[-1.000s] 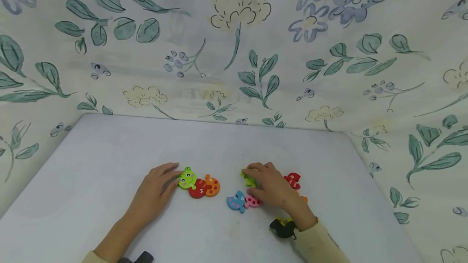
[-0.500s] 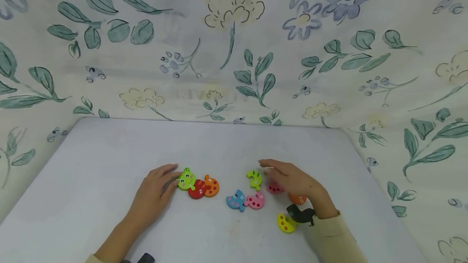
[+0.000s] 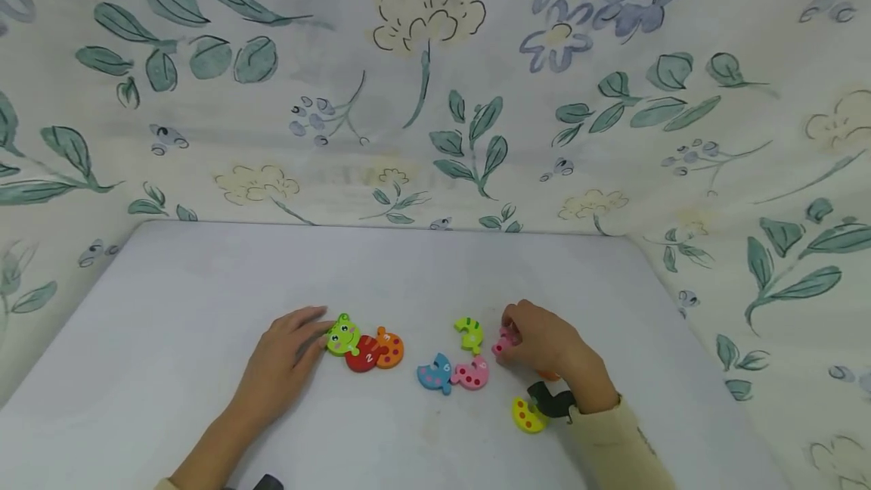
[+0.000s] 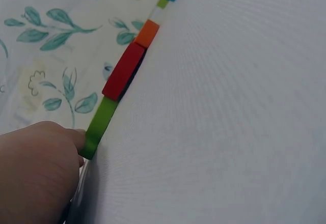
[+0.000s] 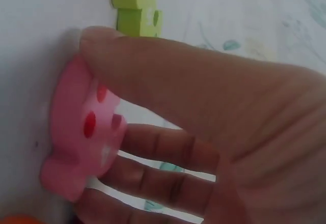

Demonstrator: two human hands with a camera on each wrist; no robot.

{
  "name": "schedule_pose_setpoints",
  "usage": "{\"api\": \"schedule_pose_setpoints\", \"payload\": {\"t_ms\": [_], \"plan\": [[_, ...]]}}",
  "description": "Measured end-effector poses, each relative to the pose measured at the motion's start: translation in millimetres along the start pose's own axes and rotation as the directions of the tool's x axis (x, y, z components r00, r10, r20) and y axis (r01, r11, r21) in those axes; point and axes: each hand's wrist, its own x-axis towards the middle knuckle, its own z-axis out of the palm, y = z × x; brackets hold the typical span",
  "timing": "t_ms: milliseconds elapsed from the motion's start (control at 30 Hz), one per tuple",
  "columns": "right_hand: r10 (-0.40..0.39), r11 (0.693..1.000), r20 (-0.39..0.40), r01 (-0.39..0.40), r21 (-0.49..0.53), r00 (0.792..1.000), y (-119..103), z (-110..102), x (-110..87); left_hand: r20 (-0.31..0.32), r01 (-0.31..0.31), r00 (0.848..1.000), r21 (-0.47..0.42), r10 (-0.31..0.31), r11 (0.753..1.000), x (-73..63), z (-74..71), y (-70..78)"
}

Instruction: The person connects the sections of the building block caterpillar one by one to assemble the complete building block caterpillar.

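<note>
A smiling green caterpillar head (image 3: 342, 336) joins a red piece numbered 2 (image 3: 361, 356) and an orange spotted piece (image 3: 390, 349) in a row. My left hand (image 3: 282, 358) lies beside the head, thumb and forefinger touching its left edge. On the right, my right hand (image 3: 547, 342) pinches a pink puzzle piece with red spots (image 5: 84, 127) between thumb and fingers, at the table top. Left of it lie a light green striped piece (image 3: 469, 335), another pink piece (image 3: 472, 374) and a blue piece (image 3: 435, 374); these last two touch.
A yellow spotted piece (image 3: 528, 416) lies under the black wrist camera (image 3: 551, 401). An orange piece (image 3: 548, 375) is mostly hidden below the right hand. The white table (image 3: 272, 263) ends at a flowered cloth (image 3: 327, 44) behind.
My right hand has let go of the light green piece, moved right and taken hold of the pink piece. My left hand stays at the caterpillar head. The head view has shifted slightly.
</note>
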Motion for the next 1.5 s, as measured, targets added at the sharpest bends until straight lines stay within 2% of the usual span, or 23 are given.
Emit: {"api": "schedule_pose_setpoints", "payload": {"t_ms": [100, 200, 267, 367, 467, 567, 833, 1000, 1167, 1333, 1500], "plan": [[0.001, 0.999, -0.024, -0.002, -0.049, 1.000, -7, 3, 2.7, 0.002, 0.005, 1.000, 0.001, -0.005, 1.000, -2.4, -1.4, -1.0], [-0.040, 0.998, -0.085, 0.036, -0.047, 0.996, -13, 1, 2.0, -0.004, -0.009, 1.000, 0.015, 0.009, 1.000, -3.6, -2.7, -1.6], [-0.084, 0.996, -0.113, 0.085, 0.004, 0.990, -18, 0, -0.1, -0.005, -0.023, 1.000, 0.025, 0.023, 0.999, -4.1, -3.4, -2.0], [-0.167, 0.978, -0.097, 0.178, 0.110, 0.981, -29, 4, -2.5, 0.012, -0.043, 0.999, 0.042, 0.043, 0.998, -3.8, -2.9, -2.9], [-0.280, 0.950, -0.045, 0.283, 0.131, 0.959, -45, 11, -1.8, 0.033, -0.055, 0.998, 0.051, 0.053, 0.997, -3.0, -1.7, -3.8], [-0.383, 0.922, -0.029, 0.384, 0.055, 0.923, -63, 17, 3.4, 0.042, -0.058, 0.998, 0.060, 0.056, 0.997, -1.5, -0.4, -4.3], [-0.505, 0.860, -0.012, 0.502, -0.089, 0.863, -111, 34, 27.5, 0.047, -0.037, 0.998, 0.069, 0.034, 0.997, -2.8, -0.1, -3.4], [-0.526, 0.838, 0.045, 0.527, -0.145, 0.849, -126, 48, 36.0, 0.029, -0.049, 0.998, 0.073, 0.047, 0.996, -3.4, -3.7, -2.6], [-0.520, 0.828, 0.113, 0.532, -0.176, 0.847, -129, 50, 31.7, -0.004, -0.056, 0.998, 0.081, 0.057, 0.995, -4.4, -3.7, -1.9], [-0.501, 0.840, 0.169, 0.524, -0.142, 0.849, -128, 46, 28.0, 0.007, -0.039, 0.999, 0.064, 0.038, 0.997, -3.2, -3.4, -2.1], [-0.502, 0.842, 0.167, 0.524, -0.126, 0.848, -124, 47, 27.6, 0.027, -0.028, 0.999, 0.048, 0.026, 0.998, -0.6, -2.2, -1.4]]}}
